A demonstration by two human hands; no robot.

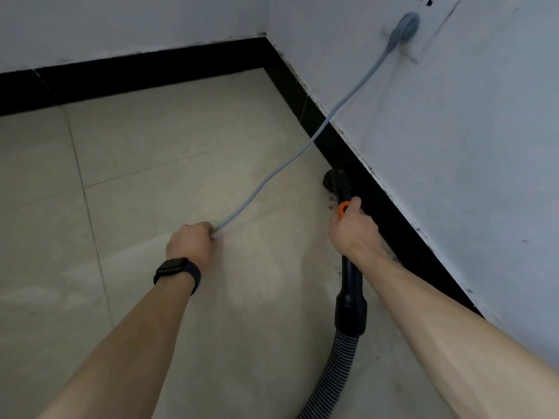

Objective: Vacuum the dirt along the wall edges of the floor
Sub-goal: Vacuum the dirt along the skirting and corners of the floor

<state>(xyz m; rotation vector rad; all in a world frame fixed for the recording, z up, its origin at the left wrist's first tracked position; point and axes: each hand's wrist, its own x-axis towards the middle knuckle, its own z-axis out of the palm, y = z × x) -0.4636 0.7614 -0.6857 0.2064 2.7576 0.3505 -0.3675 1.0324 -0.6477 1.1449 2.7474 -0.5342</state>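
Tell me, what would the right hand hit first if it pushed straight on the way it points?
Probably the black skirting: the right hand points along the vacuum tube, whose nozzle sits at the skirting's foot. Depth is hard to judge.

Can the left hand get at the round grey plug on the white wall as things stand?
Probably not from here. The left hand grips the grey cable that runs up to the round grey plug, which sits well beyond it on the white wall; nothing blocks the path.
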